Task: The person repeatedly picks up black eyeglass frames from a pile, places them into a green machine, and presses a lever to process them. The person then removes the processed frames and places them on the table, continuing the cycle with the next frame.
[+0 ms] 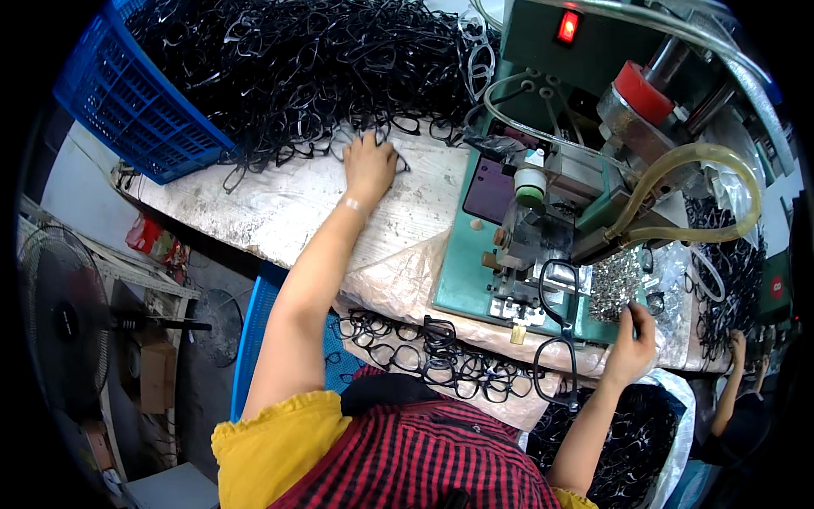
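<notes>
Closest to the body there's a string of black eyeglass frames (441, 360) lying in the lap over a blue crate (254, 327), all glossy plastic loops tangled into each other. Up from that, the right hand (632, 343) sits at the front edge of the green machine (462, 271), fingers pinched together near a heap of small shiny metal parts (615, 284); I can't tell if it's actually got 1 of them or is just touching the pile. Right beside it 1 black frame (560, 293) is seated on the machine's fixture, another hanging just below. Further out, the left hand (370, 163) is stretched across the worn whitish bench (280, 204), fingers spread flat on the near edge of the big pile of frames (314, 68), not clamped on any single one yet. My guess is these things are super light and a bit springy, thin-rimmed so they'll snag on their neighbours when pulled; best bet is pinching 1 by the rim or bridge and lifting it clear instead of dragging. Probably slick too, being polished plastic. Behind the pile there's a blue mesh basket (119, 93), and a yellowish hose (704, 157) loops over the machine by a red light (567, 25)
</notes>
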Demonstrator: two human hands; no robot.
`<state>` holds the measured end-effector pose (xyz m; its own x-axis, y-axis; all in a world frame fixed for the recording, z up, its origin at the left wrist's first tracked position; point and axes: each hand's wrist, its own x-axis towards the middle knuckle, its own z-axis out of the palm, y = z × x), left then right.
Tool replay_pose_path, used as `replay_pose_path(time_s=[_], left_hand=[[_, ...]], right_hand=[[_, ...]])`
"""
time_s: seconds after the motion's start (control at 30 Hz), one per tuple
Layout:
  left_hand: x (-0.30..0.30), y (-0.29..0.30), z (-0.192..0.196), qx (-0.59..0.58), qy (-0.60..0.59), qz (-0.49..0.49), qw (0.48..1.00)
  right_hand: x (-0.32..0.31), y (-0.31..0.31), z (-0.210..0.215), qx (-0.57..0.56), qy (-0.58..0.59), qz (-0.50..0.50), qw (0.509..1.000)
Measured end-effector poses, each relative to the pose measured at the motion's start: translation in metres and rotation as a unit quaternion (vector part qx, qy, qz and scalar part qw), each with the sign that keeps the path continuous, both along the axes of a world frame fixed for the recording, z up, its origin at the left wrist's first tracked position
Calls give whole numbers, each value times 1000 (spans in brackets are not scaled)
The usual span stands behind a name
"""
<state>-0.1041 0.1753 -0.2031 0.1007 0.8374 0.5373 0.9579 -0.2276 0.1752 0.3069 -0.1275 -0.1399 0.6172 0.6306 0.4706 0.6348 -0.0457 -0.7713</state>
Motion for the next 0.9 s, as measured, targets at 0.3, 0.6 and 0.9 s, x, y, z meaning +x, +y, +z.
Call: replay_pose_path(time_s=[0.3,0.6,0.9], left_hand=[[-29,-119,73,-156,-135,-92,974],[17,-104,47,-1,58,-121,991],[6,-71,19,97,-96,-189,972]], right_hand=[[-35,-20,49,38,-19,101,994],[-101,64,72,144,269,245,920],[-117,61,96,160,349,288,877]])
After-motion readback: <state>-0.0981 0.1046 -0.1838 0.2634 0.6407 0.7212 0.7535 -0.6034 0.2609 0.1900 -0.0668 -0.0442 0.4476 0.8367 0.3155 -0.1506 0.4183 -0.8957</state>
